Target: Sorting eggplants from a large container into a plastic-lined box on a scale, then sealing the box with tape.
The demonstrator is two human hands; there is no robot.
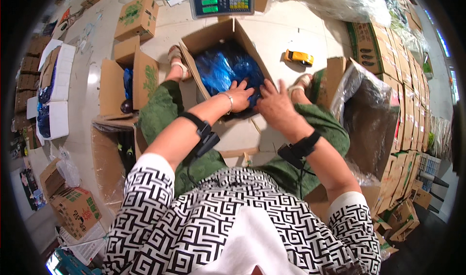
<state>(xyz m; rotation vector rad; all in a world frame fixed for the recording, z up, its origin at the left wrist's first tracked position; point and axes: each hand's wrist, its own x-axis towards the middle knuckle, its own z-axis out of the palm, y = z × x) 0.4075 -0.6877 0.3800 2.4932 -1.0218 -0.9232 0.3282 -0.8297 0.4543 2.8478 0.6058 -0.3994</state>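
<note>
A cardboard box (256, 49) stands between my feet with its flaps up, lined with shiny blue plastic (213, 68). What lies under the plastic cannot be made out. My left hand (238, 98) reaches over the near side of the box, fingers spread and resting on the plastic. At the near right corner is my right hand (277, 105), its fingers apart by the box's rim and the plastic's edge. Neither hand visibly grips anything.
Beyond the box is a scale's display panel (222, 0). A yellow tape-like tool (299, 57) lies on the floor to the right. Open cartons (112, 88) flank my left leg, and a plastic-lined carton (366, 115) my right. Stacked boxes (400, 90) line the right side.
</note>
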